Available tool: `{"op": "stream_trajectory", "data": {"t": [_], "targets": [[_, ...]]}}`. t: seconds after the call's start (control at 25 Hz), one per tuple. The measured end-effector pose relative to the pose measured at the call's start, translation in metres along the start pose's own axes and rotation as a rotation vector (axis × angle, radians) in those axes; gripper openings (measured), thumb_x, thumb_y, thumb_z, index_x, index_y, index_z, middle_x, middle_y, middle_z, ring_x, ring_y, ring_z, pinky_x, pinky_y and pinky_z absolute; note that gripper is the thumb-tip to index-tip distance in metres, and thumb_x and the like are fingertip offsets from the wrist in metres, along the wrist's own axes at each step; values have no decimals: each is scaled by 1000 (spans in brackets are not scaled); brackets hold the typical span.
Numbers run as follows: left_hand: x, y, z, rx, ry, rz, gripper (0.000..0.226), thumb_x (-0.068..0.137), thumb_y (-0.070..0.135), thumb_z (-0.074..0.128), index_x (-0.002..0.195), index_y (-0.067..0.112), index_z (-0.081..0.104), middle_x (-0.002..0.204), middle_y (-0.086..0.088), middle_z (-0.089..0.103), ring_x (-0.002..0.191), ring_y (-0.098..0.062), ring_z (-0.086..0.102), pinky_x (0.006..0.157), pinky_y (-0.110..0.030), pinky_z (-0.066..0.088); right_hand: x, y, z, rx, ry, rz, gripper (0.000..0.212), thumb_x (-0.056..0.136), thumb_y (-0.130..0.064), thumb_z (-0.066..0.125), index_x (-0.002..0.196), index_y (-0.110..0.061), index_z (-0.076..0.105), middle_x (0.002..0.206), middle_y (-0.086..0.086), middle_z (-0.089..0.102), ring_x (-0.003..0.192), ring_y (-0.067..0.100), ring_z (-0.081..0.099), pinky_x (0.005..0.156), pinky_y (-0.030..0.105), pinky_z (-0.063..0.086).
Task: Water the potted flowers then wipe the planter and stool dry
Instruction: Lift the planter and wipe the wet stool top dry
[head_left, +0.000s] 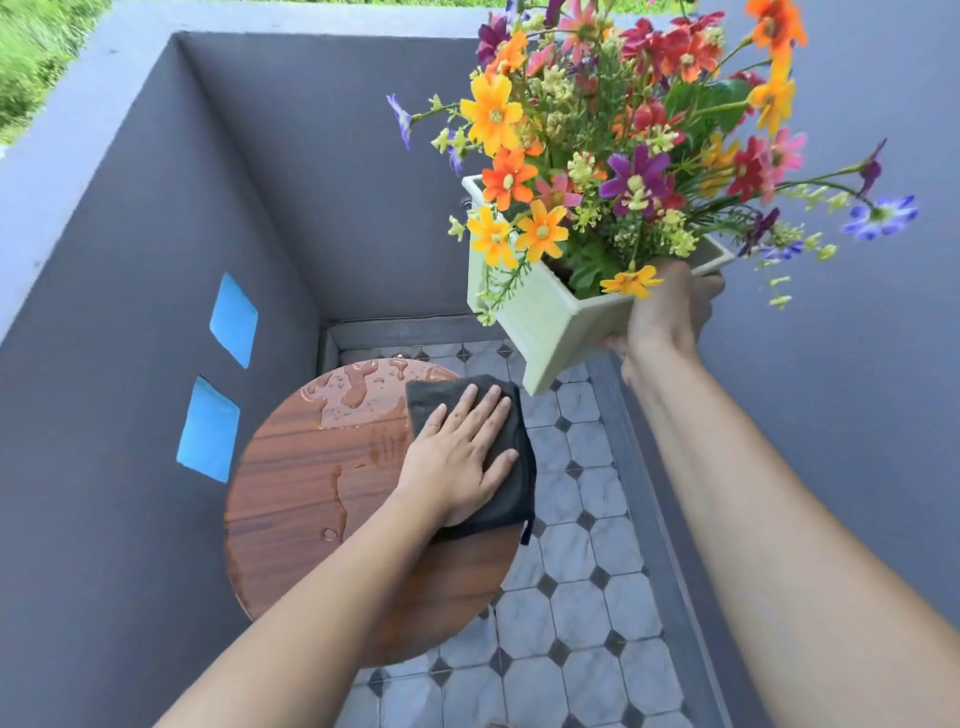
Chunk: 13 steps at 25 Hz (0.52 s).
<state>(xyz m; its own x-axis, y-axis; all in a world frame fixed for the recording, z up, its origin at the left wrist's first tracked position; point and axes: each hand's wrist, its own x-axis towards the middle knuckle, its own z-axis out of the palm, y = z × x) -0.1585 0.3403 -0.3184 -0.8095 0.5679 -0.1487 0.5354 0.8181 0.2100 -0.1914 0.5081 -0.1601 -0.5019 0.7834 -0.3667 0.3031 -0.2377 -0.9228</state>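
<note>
The round wooden stool top (322, 499) shows reddish-brown grain with water pooled and beaded along its far edge and a streak near its centre. A folded dark grey cloth (493, 467) lies on the right part of this top, overhanging the edge slightly. The left hand (457, 457) rests flat on the cloth, fingers extended and spread, palm pressing down.

The pale green square plastic planter (550, 322) is held in the air, above and to the right of the stool, tilted. It has ribbed sides and a flared rim. It carries a dense bunch of orange, yellow, red, pink and purple flowers (623, 135). The right hand (670, 312) is closed around the planter's near corner at the rim.

Grey-and-white patterned floor tiles (582, 623) lie below.
</note>
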Motion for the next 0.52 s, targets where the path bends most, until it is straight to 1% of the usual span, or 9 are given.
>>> {"op": "stream_trajectory", "data": {"t": [0.12,0.24,0.4,0.52], "targets": [[11,-13,-5,-35,18,-133,73,87,59,3,152,26,3,161,7,-3,148,-15,-6,118,-37,2,-3,-4,1,-2,-14,-9,83,56,-28,35,138,-13,33,132,11,43,95,28,52,91,58,50],[13,-24,-10,-72,32,-288,65,95,53,17,152,24,2,161,6,-5,148,-16,-7,118,-38,1,-7,-3,2,13,-49,-23,75,56,-27,36,130,-13,37,128,12,44,81,22,52,84,60,53],[6,-37,-11,-134,96,-479,66,96,52,19,152,21,3,161,4,-2,148,-19,-6,119,-40,3,-12,0,1,-3,-98,-21,68,64,-28,39,131,-14,36,132,12,42,82,21,50,79,56,56],[-5,-51,-12,-161,125,-606,67,96,52,20,152,19,3,161,2,-2,148,-20,-6,118,-41,3,-18,2,3,-2,-121,-10,71,60,-28,36,130,-14,36,130,10,42,88,25,50,74,54,58]]}}
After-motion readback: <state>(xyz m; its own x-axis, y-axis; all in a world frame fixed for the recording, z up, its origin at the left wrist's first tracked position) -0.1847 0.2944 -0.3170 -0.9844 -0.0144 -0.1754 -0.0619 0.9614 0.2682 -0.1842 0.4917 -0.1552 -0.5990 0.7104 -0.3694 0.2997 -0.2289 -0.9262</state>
